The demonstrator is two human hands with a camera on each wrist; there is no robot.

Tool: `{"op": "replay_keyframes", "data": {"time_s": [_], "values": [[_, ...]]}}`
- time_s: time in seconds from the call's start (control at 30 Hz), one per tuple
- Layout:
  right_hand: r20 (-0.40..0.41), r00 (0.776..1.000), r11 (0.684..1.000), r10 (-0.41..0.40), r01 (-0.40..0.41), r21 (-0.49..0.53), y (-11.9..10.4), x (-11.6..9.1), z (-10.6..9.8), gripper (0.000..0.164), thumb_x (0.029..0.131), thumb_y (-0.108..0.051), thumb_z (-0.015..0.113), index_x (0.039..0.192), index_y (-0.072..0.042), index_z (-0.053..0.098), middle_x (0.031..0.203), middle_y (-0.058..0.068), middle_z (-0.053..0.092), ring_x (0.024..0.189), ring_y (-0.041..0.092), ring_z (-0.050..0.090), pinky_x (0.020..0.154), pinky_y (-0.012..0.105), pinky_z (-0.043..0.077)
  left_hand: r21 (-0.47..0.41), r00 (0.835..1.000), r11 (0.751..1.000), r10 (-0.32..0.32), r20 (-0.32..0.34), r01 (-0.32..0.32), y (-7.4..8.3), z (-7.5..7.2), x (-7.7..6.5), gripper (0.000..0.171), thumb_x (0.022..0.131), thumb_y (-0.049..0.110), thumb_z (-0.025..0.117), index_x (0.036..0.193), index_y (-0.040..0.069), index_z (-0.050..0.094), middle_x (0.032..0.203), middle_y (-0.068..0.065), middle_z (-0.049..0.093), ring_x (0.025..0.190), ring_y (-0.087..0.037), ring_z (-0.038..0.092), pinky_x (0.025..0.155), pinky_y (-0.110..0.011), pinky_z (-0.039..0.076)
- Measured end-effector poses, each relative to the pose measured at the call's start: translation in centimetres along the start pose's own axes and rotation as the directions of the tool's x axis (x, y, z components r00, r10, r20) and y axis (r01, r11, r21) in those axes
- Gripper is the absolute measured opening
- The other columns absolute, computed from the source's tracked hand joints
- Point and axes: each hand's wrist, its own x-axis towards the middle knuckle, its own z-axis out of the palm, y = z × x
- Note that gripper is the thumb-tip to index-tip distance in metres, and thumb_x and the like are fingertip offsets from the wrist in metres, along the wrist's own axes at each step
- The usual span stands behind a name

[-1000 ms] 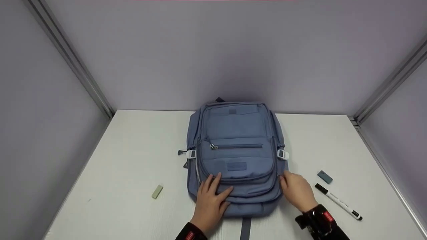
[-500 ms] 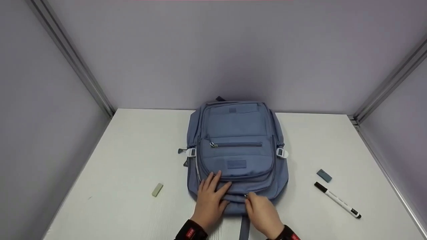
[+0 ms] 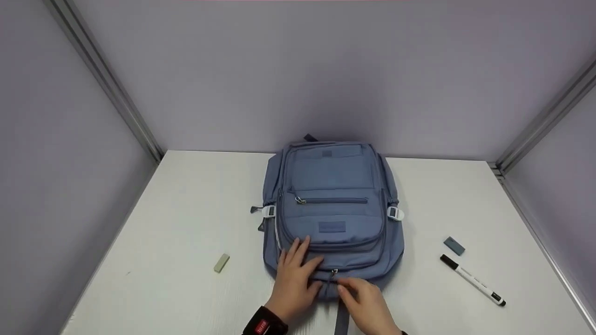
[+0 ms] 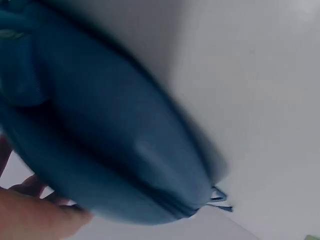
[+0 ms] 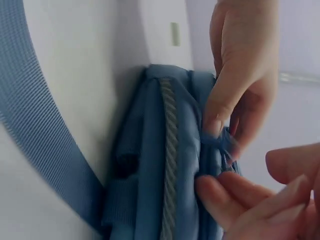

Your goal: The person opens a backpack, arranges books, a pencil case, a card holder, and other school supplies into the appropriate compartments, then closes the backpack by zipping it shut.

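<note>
A blue backpack (image 3: pixel 333 174) lies front side up on the white table, its base toward me. My left hand (image 3: pixel 294 279) rests on the lower left of its front, fingers spread across the fabric. Beside the left thumb, a zipper pull (image 3: pixel 334 271) sits at the lower middle of the bag with its cord hanging down. My right hand (image 3: pixel 368 302) is just right of that cord, index fingertip close to it. In the right wrist view the right thumb (image 5: pixel 290 162) stands apart from the fingers. The left wrist view shows the bag's side (image 4: pixel 115 115) close up.
A green eraser (image 3: pixel 221 263) lies left of the bag. To the right are a dark teal eraser (image 3: pixel 454 246) and a white marker with black ends (image 3: pixel 472 280). A strap (image 3: pixel 342 317) runs toward me from the bag's base. Grey panels (image 3: pixel 233 79) enclose the table.
My right hand went from the bag's right side, along its lower edge, to the lower middle, and the zipper pull now shows free of its fingers. The left hand stayed on the bag.
</note>
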Motion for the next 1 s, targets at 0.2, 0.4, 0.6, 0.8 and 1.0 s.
{"op": "replay_keyframes", "data": {"time_s": [0.2,0.4,0.6,0.8,1.0], "values": [[-0.193,0.957,0.974,0.216,-0.196,0.115,0.7,-0.6,-0.4,0.013,0.094,-0.019,0.065,0.098,-0.008,0.071,0.093,0.003,0.073,0.065,0.006,0.057,0.062,0.023,0.048,0.132,0.977,0.991,0.029,-0.214,0.0,3.4,0.2,-0.5,0.018,0.075,0.014,0.08,0.089,0.015,0.069,0.099,-0.005,0.062,0.091,-0.021,0.056,0.075,-0.039,0.049],[0.039,0.893,0.725,0.449,-0.39,0.567,1.4,-0.1,0.2,0.028,0.099,-0.021,0.059,0.105,0.005,0.065,0.071,-0.003,0.066,0.045,0.006,0.046,0.044,0.021,0.043,0.254,0.983,0.956,-0.114,-0.144,0.148,5.3,1.7,-0.8,0.028,0.076,0.019,0.082,0.089,0.01,0.058,0.079,-0.004,0.059,0.066,-0.022,0.058,0.053,-0.033,0.047],[0.196,0.861,0.539,0.469,-0.455,0.709,1.5,0.5,1.3,0.039,0.101,-0.031,0.056,0.104,0.007,0.065,0.065,-0.002,0.067,0.047,0.004,0.055,0.046,0.02,0.05,0.205,0.988,0.975,-0.061,-0.138,0.089,4.9,2.6,-1.3,0.019,0.082,0.011,0.074,0.082,0.011,0.055,0.07,-0.003,0.062,0.058,-0.022,0.063,0.05,-0.031,0.046],[0.167,0.855,0.481,0.49,-0.425,0.767,1.7,1.6,2.0,0.04,0.104,-0.028,0.051,0.096,0.01,0.063,0.057,-0.005,0.062,0.044,0.0,0.047,0.044,0.016,0.042,0.116,0.997,0.991,-0.074,0.024,0.07,4.1,1.8,-1.9,0.014,0.095,0.015,0.061,0.09,0.01,0.049,0.063,-0.004,0.062,0.054,-0.023,0.064,0.044,-0.033,0.041],[0.062,0.851,0.543,0.521,-0.386,0.746,2.7,1.4,1.9,0.028,0.102,-0.017,0.05,0.085,0.001,0.062,0.057,-0.007,0.059,0.044,0.002,0.043,0.044,0.017,0.038,0.151,0.992,0.983,-0.112,0.05,0.104,1.2,-0.4,-2.6,0.01,0.097,0.015,0.059,0.093,0.009,0.051,0.061,-0.003,0.061,0.054,-0.023,0.063,0.044,-0.033,0.041]]}}
